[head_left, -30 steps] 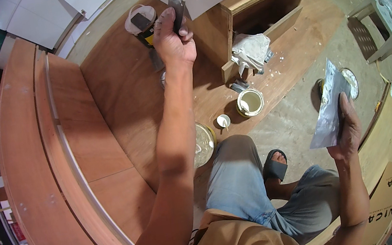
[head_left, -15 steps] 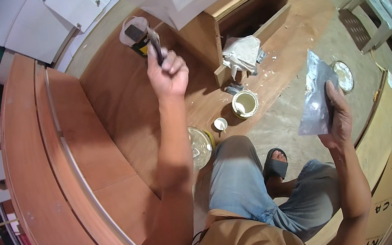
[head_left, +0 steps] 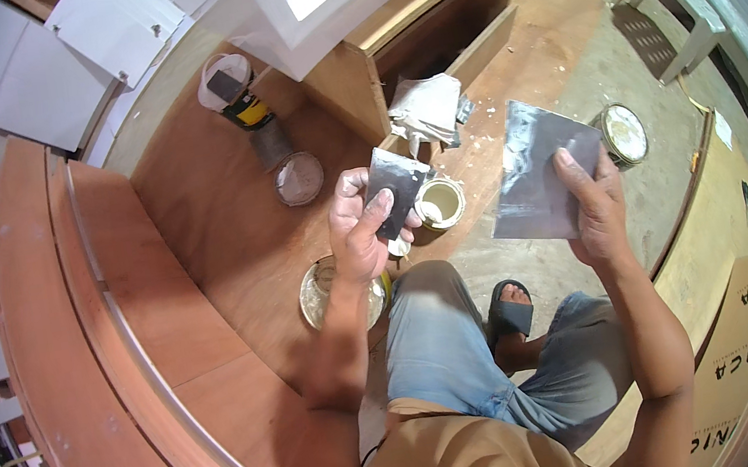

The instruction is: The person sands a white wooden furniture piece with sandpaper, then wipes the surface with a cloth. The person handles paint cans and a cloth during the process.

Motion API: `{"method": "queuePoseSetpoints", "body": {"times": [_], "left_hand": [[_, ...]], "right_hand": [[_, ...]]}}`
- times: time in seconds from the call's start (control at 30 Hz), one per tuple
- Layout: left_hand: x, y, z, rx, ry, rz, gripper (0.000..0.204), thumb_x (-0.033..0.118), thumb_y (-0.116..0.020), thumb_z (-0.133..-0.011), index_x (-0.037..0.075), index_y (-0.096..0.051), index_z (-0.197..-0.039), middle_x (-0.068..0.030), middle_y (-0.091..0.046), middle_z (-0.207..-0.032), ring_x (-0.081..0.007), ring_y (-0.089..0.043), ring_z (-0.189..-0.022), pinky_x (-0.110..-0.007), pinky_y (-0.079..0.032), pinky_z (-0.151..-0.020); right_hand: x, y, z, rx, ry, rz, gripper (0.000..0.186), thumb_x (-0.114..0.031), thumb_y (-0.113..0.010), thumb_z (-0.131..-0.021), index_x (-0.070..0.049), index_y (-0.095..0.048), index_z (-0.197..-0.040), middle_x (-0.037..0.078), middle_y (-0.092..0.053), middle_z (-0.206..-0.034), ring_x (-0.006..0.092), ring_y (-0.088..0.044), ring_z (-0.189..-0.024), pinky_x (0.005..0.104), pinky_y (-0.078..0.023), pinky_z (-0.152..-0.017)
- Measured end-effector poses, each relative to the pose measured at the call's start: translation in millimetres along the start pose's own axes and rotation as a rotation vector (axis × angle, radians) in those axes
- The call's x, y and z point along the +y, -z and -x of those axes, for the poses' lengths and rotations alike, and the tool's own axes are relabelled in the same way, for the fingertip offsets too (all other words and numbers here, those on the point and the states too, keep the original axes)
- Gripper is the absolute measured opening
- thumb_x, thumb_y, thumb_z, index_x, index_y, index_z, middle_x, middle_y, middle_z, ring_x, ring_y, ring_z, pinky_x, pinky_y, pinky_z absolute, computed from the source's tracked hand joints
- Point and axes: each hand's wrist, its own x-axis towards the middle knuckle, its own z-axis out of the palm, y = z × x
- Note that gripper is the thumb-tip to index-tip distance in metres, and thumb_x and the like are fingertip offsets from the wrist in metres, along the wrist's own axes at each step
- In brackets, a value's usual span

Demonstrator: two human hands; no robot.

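Note:
My left hand (head_left: 359,237) pinches a small dark rectangular putty spreader (head_left: 395,194) with white paste along its upper edge. In my right hand (head_left: 597,214) is a larger, thin grey rectangular sheet (head_left: 541,183), smeared with white paste on its left side. The thumb lies across its face. The two tools are apart, both raised in front of my knees. Behind and below the spreader stands an open can (head_left: 461,210) with pale paste inside. A small white cup (head_left: 399,248) beside it is partly hidden by my left hand.
A wooden cabinet (head_left: 343,94) with a white cloth (head_left: 426,111) stands ahead. Right of the sheet is a paste-topped can (head_left: 625,133). A bucket (head_left: 223,75), a round white-smeared lid (head_left: 299,180) and a round clear-topped container (head_left: 315,307) sit left. Wooden panels (head_left: 181,289) line the left.
My left hand has come down and toward me with the spreader, now beside the open can. My right hand has shifted slightly left, and the sheet now faces me more broadly.

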Motion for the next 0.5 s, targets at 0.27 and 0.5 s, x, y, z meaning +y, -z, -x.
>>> {"method": "queuePoseSetpoints", "body": {"times": [0.27,0.5], "left_hand": [[29.4,-33.9,-9.1,-0.271,-0.613,-1.068,0.035,0.003,-0.065,-0.085,0.006,-0.067,-0.12,-0.0203,-0.059,-0.111,-0.0328,-0.062,-0.094,-0.038,-0.052,-0.079],[37.1,-51.3,-8.3,-0.312,-0.828,-1.22,0.042,0.005,-0.072,-0.073,0.012,-0.072,-0.114,-0.019,-0.057,-0.116,-0.0325,-0.059,-0.096,-0.039,-0.049,-0.078]], "right_hand": [[4.1,-4.6,-2.0,-0.042,0.01,0.061,0.038,-0.018,-0.065,-0.093,0.003,-0.054,-0.122,0.007,-0.064,-0.107,0.0107,-0.059,-0.094,0.0271,-0.049,-0.084],[3.6,-6.5,-2.0,-0.063,-0.009,0.107,0.037,-0.015,-0.064,-0.093,-0.001,-0.051,-0.124,0.006,-0.062,-0.109,0.0118,-0.061,-0.095,0.0289,-0.051,-0.084]]}}
